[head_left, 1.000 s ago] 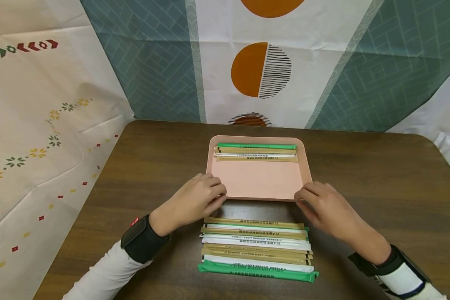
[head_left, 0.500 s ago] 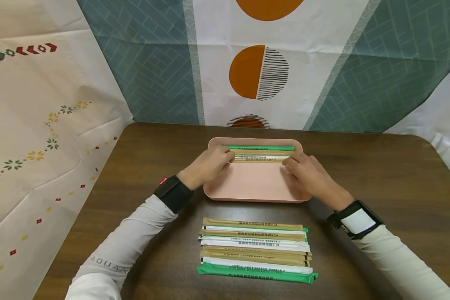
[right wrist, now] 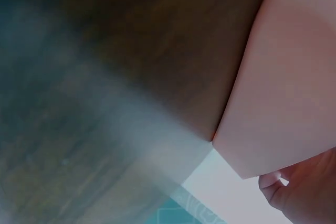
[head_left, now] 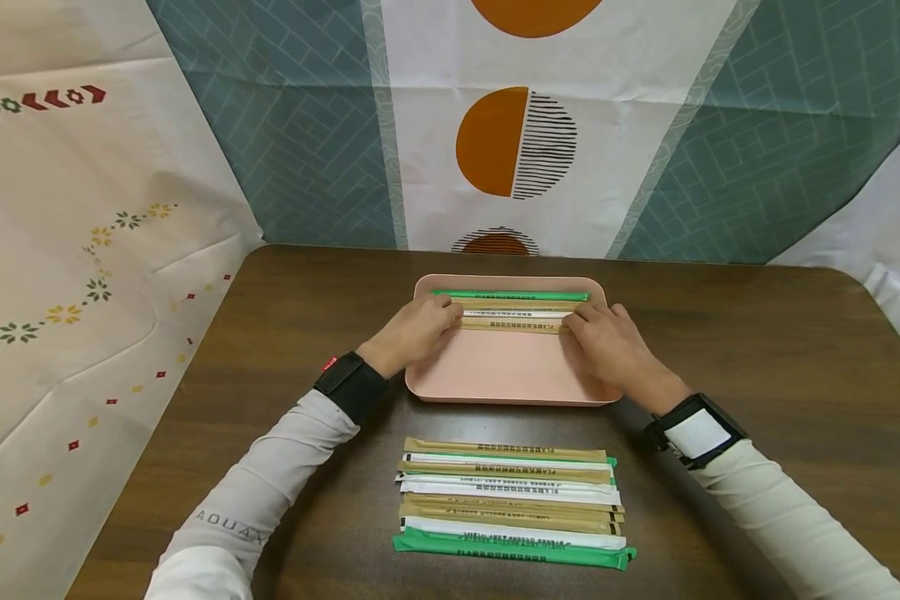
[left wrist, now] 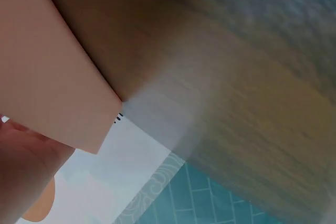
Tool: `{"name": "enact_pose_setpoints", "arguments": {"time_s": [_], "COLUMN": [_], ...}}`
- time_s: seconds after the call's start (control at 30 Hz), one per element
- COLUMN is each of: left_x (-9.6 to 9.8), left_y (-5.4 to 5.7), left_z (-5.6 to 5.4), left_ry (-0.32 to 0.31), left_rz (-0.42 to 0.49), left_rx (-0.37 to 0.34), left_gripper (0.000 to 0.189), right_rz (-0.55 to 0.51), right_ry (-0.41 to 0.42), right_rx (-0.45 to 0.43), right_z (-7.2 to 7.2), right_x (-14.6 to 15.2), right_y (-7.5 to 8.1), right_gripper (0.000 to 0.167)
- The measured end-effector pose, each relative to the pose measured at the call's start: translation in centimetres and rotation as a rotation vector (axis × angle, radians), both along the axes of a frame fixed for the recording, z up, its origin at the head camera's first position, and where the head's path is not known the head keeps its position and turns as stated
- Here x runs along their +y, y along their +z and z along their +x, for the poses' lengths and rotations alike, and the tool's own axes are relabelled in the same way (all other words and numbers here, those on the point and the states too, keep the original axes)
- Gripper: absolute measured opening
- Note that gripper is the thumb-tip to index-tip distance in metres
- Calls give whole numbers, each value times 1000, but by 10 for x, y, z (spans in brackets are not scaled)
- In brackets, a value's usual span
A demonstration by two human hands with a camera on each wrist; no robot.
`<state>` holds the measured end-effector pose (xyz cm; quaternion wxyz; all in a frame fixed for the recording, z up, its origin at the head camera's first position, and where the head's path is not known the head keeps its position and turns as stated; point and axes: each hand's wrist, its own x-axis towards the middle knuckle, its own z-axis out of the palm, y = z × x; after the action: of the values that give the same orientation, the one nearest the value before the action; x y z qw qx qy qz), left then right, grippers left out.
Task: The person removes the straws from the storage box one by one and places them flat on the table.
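Note:
In the head view a pink tray point(head_left: 513, 367) holds a row of wrapped straws along its far side: a green straw point(head_left: 517, 295) at the back, then tan and white ones. My left hand point(head_left: 420, 325) reaches over the tray's left side and pinches the left end of the nearest tan wrapped straw point(head_left: 510, 326). At its right end, my right hand point(head_left: 607, 342) pinches the same straw. Both ends are hidden under the fingers. The wrist views show mostly the tray's outer wall, with part of the left hand point(left wrist: 31, 166) and part of the right hand point(right wrist: 310, 190) beyond it.
Nearer me, several more wrapped straws point(head_left: 510, 492) in tan, white and green lie side by side on the brown wooden table point(head_left: 757, 358). A patterned cloth point(head_left: 517, 142) hangs behind the table's far edge, and a printed white cloth point(head_left: 82, 350) is at the left.
Both hands have moved from the tray's near corners up to the row of straws inside it. The nearest tan straw has shifted slightly toward me.

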<state>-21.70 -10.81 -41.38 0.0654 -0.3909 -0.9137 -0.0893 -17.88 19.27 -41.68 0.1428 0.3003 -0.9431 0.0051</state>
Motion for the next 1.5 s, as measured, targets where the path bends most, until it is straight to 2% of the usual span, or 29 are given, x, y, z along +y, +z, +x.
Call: {"name": "enact_pose_setpoints", "arguments": {"time_s": [0.17,0.33,0.47,0.6,0.73,0.87,0.97,1.07,1.1,1.17,1.3,1.4,1.5], "left_x": [0,-1,-3,-7,-9,-13,-17,-21,-22,-26,-32,-34,-35], "left_y": [-1,-2,-3,-2,5,14,21,27,27,25,17,11,8], "left_z": [1,3,6,14,26,46,70,96,104,119,144,156,164], "left_ry": [-25,-35,-72,-101,-123,-167,-201,-220,-225,-230,-231,-225,-225], "left_rz": [-6,-1,29,49,72,87,80,70,69,56,26,2,-14], "left_rx": [29,21,15,27,45,108,172,195,195,191,175,163,161], "left_gripper": [5,4,2,3,9,11,13,19,21,25,31,31,28], "right_rz": [-27,5,-11,-48,-61,-90,-125,-146,-158,-177,-212,-217,-222], "right_ry": [6,5,6,11,26,61,105,150,166,191,220,214,205], "right_rx": [-2,3,-2,-13,-4,21,61,102,113,122,121,107,90], "right_z": [1,2,5,14,28,48,69,91,99,112,133,146,155], "right_x": [1,1,1,3,7,9,9,9,9,8,2,-1,-3], "right_y": [-1,-1,0,3,10,17,21,22,21,17,7,0,-5], "right_gripper": [16,13,9,10,15,23,27,28,19,5,46,47,49]}}
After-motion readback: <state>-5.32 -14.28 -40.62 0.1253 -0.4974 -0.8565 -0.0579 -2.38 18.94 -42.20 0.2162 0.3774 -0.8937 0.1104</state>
